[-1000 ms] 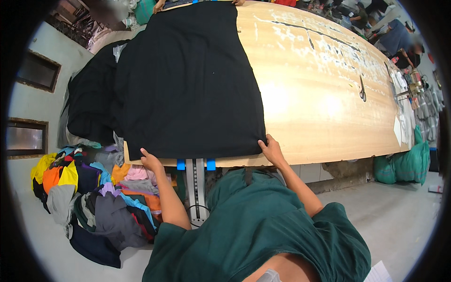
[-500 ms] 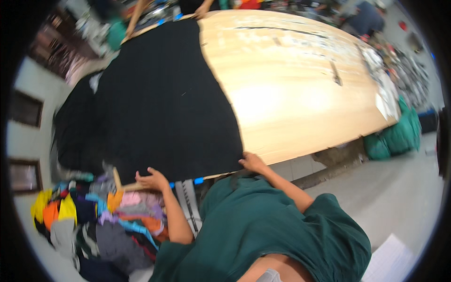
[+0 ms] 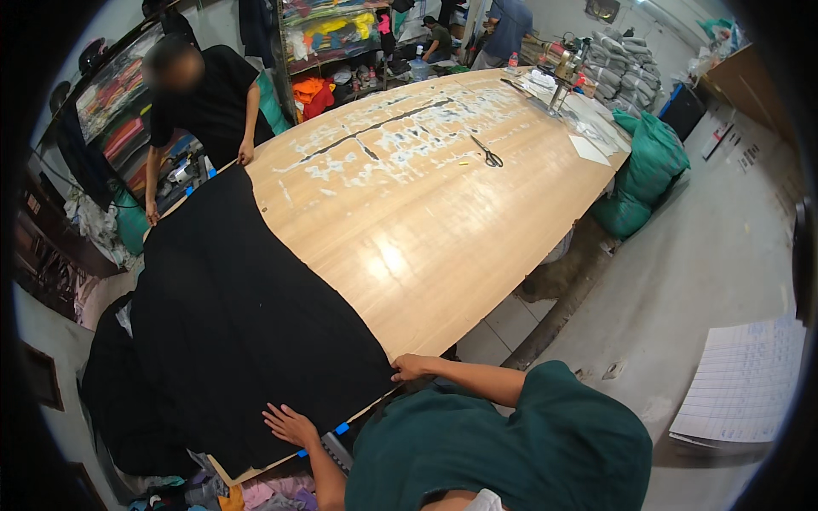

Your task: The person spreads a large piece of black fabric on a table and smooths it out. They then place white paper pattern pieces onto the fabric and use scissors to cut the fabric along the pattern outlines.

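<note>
Where flat — cloth (image 3: 230, 315) beneath left grip (image 3: 294, 427).

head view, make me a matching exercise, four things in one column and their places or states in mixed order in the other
Things:
1. left hand
2. right hand
3. scissors
4. sack

Places or states:
A. lying on the table
B. curled at a corner of the cloth
C. green, beside the table
D. spread open over the cloth

Pairs: 1-D, 2-B, 3-A, 4-C
</note>
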Available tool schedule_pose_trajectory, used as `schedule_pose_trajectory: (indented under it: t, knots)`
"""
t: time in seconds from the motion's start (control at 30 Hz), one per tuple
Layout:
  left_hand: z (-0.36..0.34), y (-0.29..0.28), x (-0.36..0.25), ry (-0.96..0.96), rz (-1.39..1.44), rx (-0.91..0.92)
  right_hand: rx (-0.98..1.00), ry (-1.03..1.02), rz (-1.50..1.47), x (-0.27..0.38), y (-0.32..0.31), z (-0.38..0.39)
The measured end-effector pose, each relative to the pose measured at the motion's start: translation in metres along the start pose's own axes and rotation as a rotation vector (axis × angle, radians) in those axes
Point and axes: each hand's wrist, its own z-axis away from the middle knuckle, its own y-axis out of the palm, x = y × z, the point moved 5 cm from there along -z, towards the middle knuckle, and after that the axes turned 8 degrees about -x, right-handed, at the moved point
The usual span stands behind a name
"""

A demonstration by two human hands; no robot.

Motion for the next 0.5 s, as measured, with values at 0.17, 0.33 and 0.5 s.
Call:
schedule_pose_trajectory:
  t: [0.17, 0.33, 0.5]
  knots:
    - [0.010, -0.005, 0.005, 0.028, -0.022, -0.035, -0.160, -0.125, -0.012, 0.004, 0.005, 0.007]
    - [0.013, -0.011, 0.004, 0.050, 0.053, -0.115, -0.185, -0.124, -0.031, 0.000, 0.007, 0.010]
    - [0.013, -0.015, 0.003, 0.027, 0.088, -0.122, -0.184, -0.078, -0.009, 0.003, 0.002, 0.010]
